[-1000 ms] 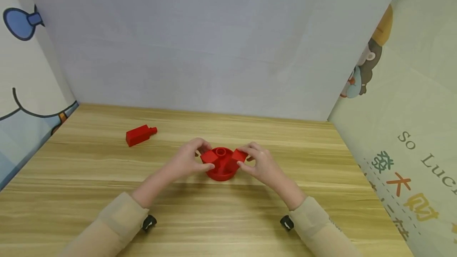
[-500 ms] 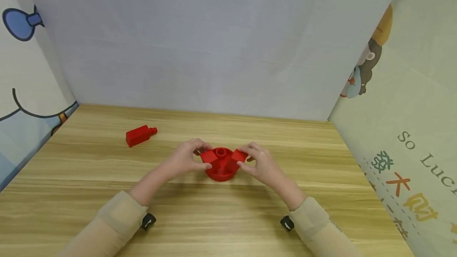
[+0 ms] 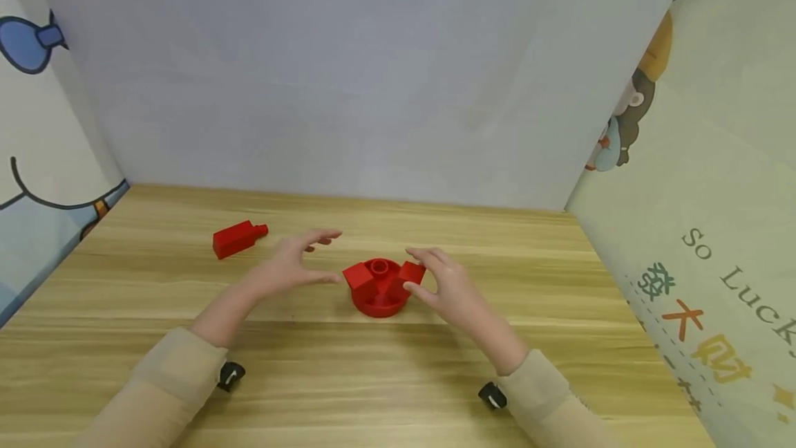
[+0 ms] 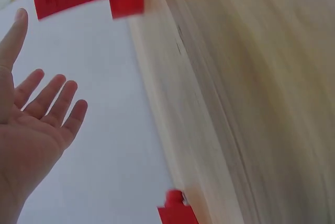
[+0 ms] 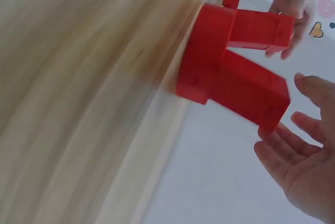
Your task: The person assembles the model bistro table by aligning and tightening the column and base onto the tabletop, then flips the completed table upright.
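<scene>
A round red base (image 3: 380, 305) stands on the wooden table in the head view. Two red square-ended blocks, the left block (image 3: 358, 275) and the right block (image 3: 411, 273), rise from it and lean outward. At its back is a round open socket (image 3: 379, 267). My left hand (image 3: 282, 272) is held apart from the left block, thumb and fingers spread, holding nothing. Around the right block my right hand (image 3: 452, 289) has its thumb and fingers parted; in the right wrist view the fingertips are close to the block's end (image 5: 275, 106), and whether they touch is unclear.
Another red block (image 3: 233, 240) with a narrow round peg lies on its side at the back left of the table (image 3: 373, 386). A pale cloth wall (image 3: 348, 88) closes off the back, and printed cloths hang at both sides.
My left hand has let go of the left block and drawn away to the left. The right hand's fingers have loosened from the right block. Both blocks remain in the base.
</scene>
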A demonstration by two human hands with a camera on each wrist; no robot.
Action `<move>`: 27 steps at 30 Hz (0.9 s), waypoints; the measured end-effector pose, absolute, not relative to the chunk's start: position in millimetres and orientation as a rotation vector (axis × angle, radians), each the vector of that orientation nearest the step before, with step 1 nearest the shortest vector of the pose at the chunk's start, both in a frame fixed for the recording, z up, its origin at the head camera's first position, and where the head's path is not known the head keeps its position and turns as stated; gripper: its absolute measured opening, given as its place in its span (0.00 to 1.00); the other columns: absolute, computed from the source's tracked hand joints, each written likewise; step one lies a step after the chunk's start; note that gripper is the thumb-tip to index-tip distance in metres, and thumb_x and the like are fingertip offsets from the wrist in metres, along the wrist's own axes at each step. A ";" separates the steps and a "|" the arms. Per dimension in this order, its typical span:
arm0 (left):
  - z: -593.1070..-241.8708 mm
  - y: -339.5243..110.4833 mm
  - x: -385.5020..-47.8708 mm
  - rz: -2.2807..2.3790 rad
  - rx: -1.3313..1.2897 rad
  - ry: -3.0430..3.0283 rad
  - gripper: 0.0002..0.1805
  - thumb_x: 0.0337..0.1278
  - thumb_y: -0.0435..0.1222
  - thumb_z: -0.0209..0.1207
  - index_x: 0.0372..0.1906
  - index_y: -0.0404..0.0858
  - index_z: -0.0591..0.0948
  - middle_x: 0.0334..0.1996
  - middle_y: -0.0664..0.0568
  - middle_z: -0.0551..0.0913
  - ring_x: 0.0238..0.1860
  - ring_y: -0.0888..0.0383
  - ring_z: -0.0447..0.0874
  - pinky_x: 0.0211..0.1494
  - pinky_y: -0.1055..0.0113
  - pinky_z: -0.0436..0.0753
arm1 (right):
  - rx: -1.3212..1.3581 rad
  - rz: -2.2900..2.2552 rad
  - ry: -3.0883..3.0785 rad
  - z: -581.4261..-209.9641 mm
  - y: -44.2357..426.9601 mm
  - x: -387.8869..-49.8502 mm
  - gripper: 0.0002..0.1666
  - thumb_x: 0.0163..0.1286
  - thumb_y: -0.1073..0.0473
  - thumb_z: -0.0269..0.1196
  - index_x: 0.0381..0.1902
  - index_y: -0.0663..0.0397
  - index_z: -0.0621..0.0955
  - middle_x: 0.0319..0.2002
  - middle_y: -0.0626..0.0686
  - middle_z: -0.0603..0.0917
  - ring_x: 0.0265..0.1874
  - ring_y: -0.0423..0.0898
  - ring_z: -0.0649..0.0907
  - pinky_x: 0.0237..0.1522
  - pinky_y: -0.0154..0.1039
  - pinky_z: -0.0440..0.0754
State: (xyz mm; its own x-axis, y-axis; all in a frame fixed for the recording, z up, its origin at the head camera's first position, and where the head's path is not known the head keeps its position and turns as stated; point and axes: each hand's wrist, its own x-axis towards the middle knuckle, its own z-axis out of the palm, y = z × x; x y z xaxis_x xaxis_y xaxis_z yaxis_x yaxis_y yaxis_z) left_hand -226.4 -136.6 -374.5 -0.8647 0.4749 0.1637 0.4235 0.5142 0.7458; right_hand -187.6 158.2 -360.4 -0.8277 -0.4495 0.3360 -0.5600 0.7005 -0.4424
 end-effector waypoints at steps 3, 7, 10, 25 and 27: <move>-378.1 -154.6 -232.5 1.238 0.725 2.760 0.45 0.42 0.48 0.71 0.68 0.42 0.66 0.63 0.43 0.71 0.62 0.41 0.68 0.63 0.45 0.68 | 0.826 0.825 -2.637 -358.1 149.1 -182.9 0.29 0.57 0.59 0.70 0.58 0.56 0.76 0.50 0.54 0.80 0.48 0.50 0.81 0.50 0.41 0.80; -382.8 -179.8 -241.9 1.139 0.605 2.860 0.47 0.42 0.51 0.71 0.69 0.43 0.64 0.66 0.40 0.67 0.65 0.39 0.64 0.63 0.42 0.67 | 0.826 0.847 -2.575 -355.2 133.5 -176.0 0.28 0.56 0.60 0.71 0.55 0.57 0.78 0.49 0.54 0.81 0.47 0.50 0.81 0.46 0.40 0.82; -387.4 -199.4 -250.6 1.090 0.558 2.917 0.47 0.44 0.48 0.71 0.70 0.41 0.63 0.67 0.38 0.64 0.66 0.37 0.61 0.63 0.40 0.66 | 0.781 0.861 -2.585 -353.9 120.7 -172.8 0.29 0.55 0.57 0.72 0.56 0.54 0.78 0.50 0.52 0.81 0.50 0.49 0.80 0.46 0.39 0.82; -405.7 -271.6 -268.1 1.031 0.401 2.916 0.44 0.49 0.40 0.69 0.68 0.31 0.61 0.63 0.29 0.64 0.58 0.32 0.66 0.55 0.38 0.72 | 0.502 1.029 -2.817 -364.4 72.1 -176.8 0.36 0.54 0.50 0.72 0.58 0.59 0.75 0.50 0.53 0.78 0.45 0.48 0.79 0.41 0.35 0.81; -405.8 -276.3 -268.6 1.003 0.364 2.906 0.43 0.50 0.39 0.68 0.68 0.29 0.60 0.62 0.28 0.64 0.58 0.31 0.65 0.56 0.38 0.71 | 0.482 1.017 -2.813 -366.4 69.7 -177.6 0.35 0.54 0.50 0.72 0.56 0.59 0.76 0.48 0.53 0.78 0.43 0.48 0.79 0.40 0.34 0.81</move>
State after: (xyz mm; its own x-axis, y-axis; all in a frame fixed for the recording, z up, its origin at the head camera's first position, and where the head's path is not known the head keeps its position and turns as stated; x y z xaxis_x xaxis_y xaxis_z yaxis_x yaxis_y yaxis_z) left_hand -268.6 -276.3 -405.8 -0.9713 0.2355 0.0335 0.2060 0.7626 0.6132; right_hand -177.6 69.7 -366.4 -0.9432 -0.2570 0.2104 -0.3321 0.7249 -0.6035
